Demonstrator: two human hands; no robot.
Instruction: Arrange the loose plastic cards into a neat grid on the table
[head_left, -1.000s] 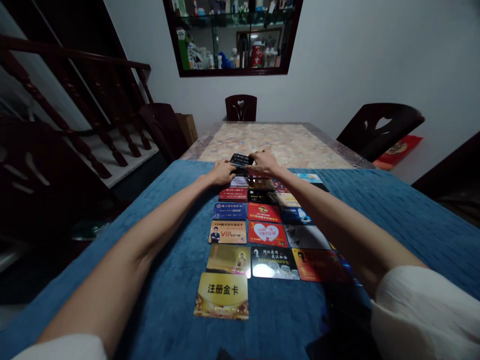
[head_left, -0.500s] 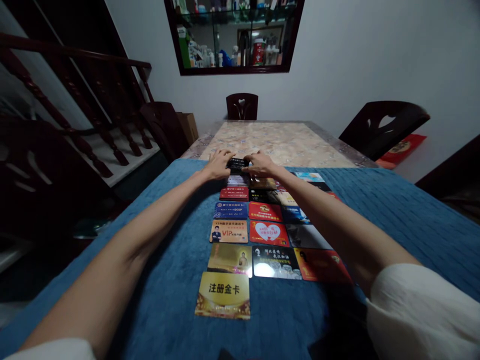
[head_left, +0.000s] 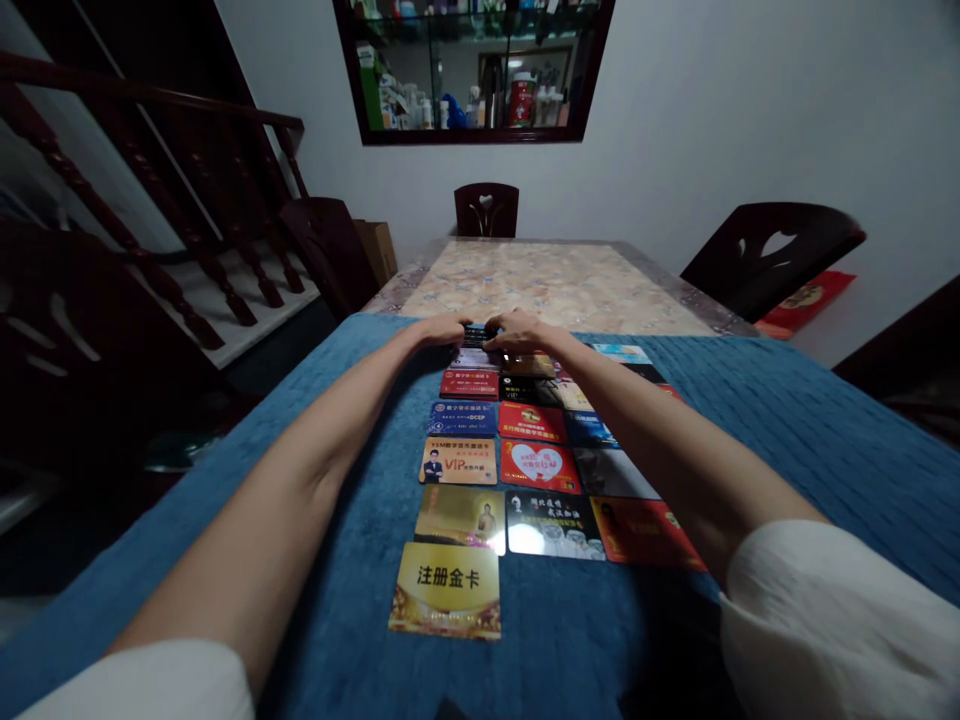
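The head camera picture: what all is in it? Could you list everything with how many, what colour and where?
dark card: one, black, far end of the card rows, pinched between both hands
cards: about twenty, gold, red, blue and black, face up in rows on the cloth
gold card: one, alone at the near end
cloth: one, blue, over the near part of the table
table: one, marbled beige top, bare beyond the cloth
chairs: three seen, dark wood, far end, left and right
cabinet: one, dark frame, on the wall, bottles inside
stair railing: dark wood, left
left hand: on the dark card's left edge
right hand: on its right edge
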